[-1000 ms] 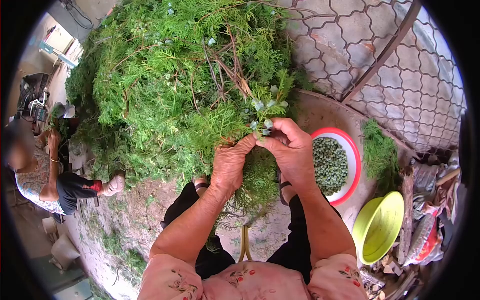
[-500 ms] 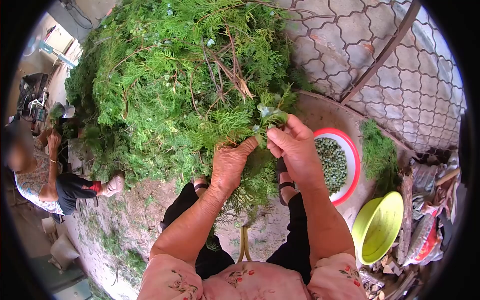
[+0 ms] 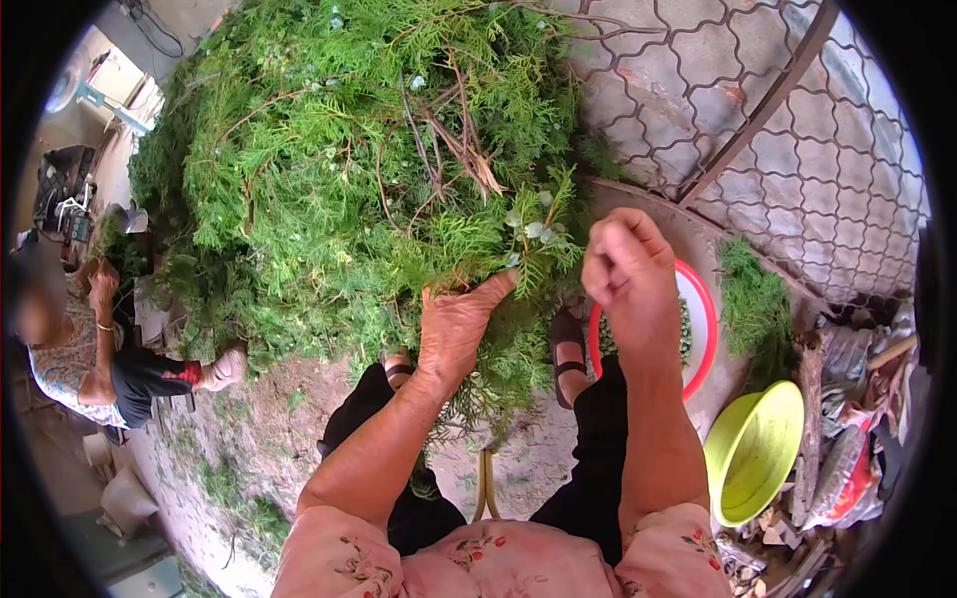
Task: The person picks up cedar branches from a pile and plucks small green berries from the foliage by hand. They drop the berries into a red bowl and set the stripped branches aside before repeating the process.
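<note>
My left hand [image 3: 457, 327] is closed on a green sprig [image 3: 528, 234] that bears pale blue-green cones, at the near edge of a large heap of evergreen branches [image 3: 319, 199]. My right hand [image 3: 630, 261] is curled up to the right of the sprig, apart from it; whatever its fingers hold is hidden. Below that hand and forearm, partly covered by them, is a white basin with a red rim [image 3: 710, 329]. Small green cones [image 3: 686, 334] lie in it.
A yellow-green basin [image 3: 755, 453] stands at the right beside sticks and bags. Wire mesh [image 3: 758, 130] lies at upper right, with loose greenery [image 3: 753, 299] beneath. At far left a seated person [image 3: 75, 349] handles greenery.
My right hand has left the sprig and moved right, its fingers now curled over the red-rimmed basin's far side. The sprig has straightened up, while my left hand stays in place.
</note>
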A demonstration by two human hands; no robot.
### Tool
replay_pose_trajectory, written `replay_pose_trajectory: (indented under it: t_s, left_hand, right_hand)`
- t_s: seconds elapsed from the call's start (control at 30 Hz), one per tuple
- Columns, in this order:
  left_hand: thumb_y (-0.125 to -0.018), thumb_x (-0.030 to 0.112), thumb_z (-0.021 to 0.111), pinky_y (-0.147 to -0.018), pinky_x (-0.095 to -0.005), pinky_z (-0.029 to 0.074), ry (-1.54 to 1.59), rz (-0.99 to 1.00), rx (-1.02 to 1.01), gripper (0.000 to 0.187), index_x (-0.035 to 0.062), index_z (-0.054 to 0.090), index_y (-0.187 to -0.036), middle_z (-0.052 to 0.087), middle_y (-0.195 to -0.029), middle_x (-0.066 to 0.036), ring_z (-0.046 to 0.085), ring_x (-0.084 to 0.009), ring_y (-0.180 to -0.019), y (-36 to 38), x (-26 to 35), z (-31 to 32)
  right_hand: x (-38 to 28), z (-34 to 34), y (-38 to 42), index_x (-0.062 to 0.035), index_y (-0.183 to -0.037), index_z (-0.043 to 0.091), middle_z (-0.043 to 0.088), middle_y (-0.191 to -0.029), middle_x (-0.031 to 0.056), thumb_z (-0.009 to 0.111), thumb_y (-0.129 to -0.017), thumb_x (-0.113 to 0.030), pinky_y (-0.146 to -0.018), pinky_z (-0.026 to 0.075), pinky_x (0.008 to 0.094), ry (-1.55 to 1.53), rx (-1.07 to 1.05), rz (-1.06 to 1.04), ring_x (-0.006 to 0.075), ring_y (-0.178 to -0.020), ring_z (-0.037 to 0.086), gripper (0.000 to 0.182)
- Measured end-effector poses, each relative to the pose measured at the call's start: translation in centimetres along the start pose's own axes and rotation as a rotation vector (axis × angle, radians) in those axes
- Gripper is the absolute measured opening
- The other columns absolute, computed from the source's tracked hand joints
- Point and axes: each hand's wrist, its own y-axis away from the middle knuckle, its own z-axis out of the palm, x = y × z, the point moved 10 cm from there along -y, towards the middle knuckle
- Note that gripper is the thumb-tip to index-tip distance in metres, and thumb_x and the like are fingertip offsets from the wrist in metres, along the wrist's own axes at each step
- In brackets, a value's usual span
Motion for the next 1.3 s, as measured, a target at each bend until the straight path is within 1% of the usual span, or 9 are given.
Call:
replay_pose_trajectory:
  t_s: [0.1,0.17,0.3,0.43,0.6,0.73,0.83,1.23,1.3]
  left_hand:
    - [-0.079,0.011,0.067,-0.069,-0.0264,0.045,-0.026,-0.148,0.022,0.025,0.0025,0.061,-0.101,0.064,-0.089,-0.004,0.057,-0.0118,-0.077,0.6,2.0,1.2]
    - [-0.079,0.011,0.067,-0.069,-0.0262,0.045,-0.028,-0.126,0.004,0.024,0.0020,0.061,-0.100,0.064,-0.089,-0.004,0.057,-0.0118,-0.077,0.6,1.7,1.4]
    - [-0.079,0.009,0.065,-0.068,-0.0260,0.045,-0.003,-0.114,-0.030,0.020,0.0004,0.061,-0.097,0.063,-0.087,-0.003,0.056,-0.0120,-0.075,0.7,2.0,1.9]
    - [-0.079,0.010,0.066,-0.070,-0.0264,0.045,0.012,-0.118,-0.054,0.021,0.0004,0.062,-0.097,0.064,-0.088,-0.003,0.057,-0.0125,-0.076,0.6,1.9,1.7]
    - [-0.080,0.017,0.065,-0.076,-0.0275,0.045,0.048,-0.191,-0.030,0.025,0.0014,0.063,-0.100,0.065,-0.090,-0.006,0.058,-0.0141,-0.079,0.6,1.3,1.4]
    - [-0.082,0.017,0.063,-0.078,-0.0274,0.044,-0.037,-0.025,-0.011,0.023,0.0030,0.063,-0.101,0.065,-0.093,-0.006,0.058,-0.0144,-0.082,0.2,2.1,0.6]
    - [-0.083,0.016,0.061,-0.080,-0.0277,0.044,0.083,-0.266,0.003,0.023,0.0047,0.063,-0.103,0.065,-0.095,-0.005,0.058,-0.0146,-0.086,0.4,0.4,0.6]
    - [-0.080,0.007,0.064,-0.075,-0.0320,0.051,0.015,-0.130,-0.129,0.023,0.0011,0.061,-0.102,0.063,-0.096,-0.008,0.061,-0.0183,-0.081,0.2,1.3,1.8]
    - [-0.077,0.010,0.068,-0.073,-0.0259,0.047,0.323,-0.378,-0.065,0.025,0.0017,0.063,-0.100,0.063,-0.092,-0.005,0.058,-0.0115,-0.080,1.0,1.1,2.6]
  right_hand:
    - [0.2,3.0,1.5,-0.0024,-0.095,0.063,0.054,-0.067,0.0000,0.059,-0.082,-0.005,-0.048,0.038,0.0212,0.498,-0.131,0.006,0.0077,-0.053,0.048,0.014]
    - [-0.4,4.8,1.9,-0.0004,-0.094,0.063,0.056,-0.068,0.0063,0.063,-0.078,-0.004,-0.052,0.041,0.0261,0.918,-0.256,-0.443,0.0151,-0.056,0.052,0.016]
    - [0.3,5.2,2.2,-0.0006,-0.090,0.063,0.056,-0.072,0.0127,0.066,-0.074,-0.004,-0.060,0.043,0.0323,1.074,-0.205,-0.494,0.0250,-0.062,0.054,0.017]
    - [1.0,5.0,1.7,0.0015,-0.092,0.061,0.056,-0.072,0.0113,0.065,-0.075,-0.005,-0.062,0.043,0.0330,1.037,-0.260,-0.471,0.0234,-0.062,0.055,0.019]
    - [4.1,2.1,0.8,0.0001,-0.096,0.060,0.060,-0.083,0.0074,0.057,-0.082,-0.008,-0.051,0.040,0.0273,0.402,-0.186,0.290,0.0129,-0.064,0.055,0.016]
    - [2.8,1.6,0.1,-0.0021,-0.106,0.054,0.058,-0.091,0.0104,0.053,-0.085,-0.012,-0.048,0.039,0.0239,-0.115,-0.170,0.229,0.0135,-0.065,0.053,0.023]
    - [2.1,1.2,-0.3,-0.0023,-0.105,0.054,0.057,-0.089,0.0099,0.053,-0.085,-0.011,-0.049,0.039,0.0245,-0.229,-0.147,0.187,0.0145,-0.067,0.053,0.022]
    - [2.9,0.3,-0.7,0.0003,-0.085,0.064,0.051,-0.062,-0.0030,0.065,-0.081,-0.016,-0.047,0.033,0.0213,0.632,-0.034,0.052,0.0047,-0.051,0.041,0.017]
    - [3.2,0.4,-0.6,0.0005,-0.086,0.063,0.051,-0.062,-0.0030,0.065,-0.081,-0.015,-0.046,0.033,0.0210,0.584,-0.038,0.076,0.0044,-0.050,0.041,0.016]
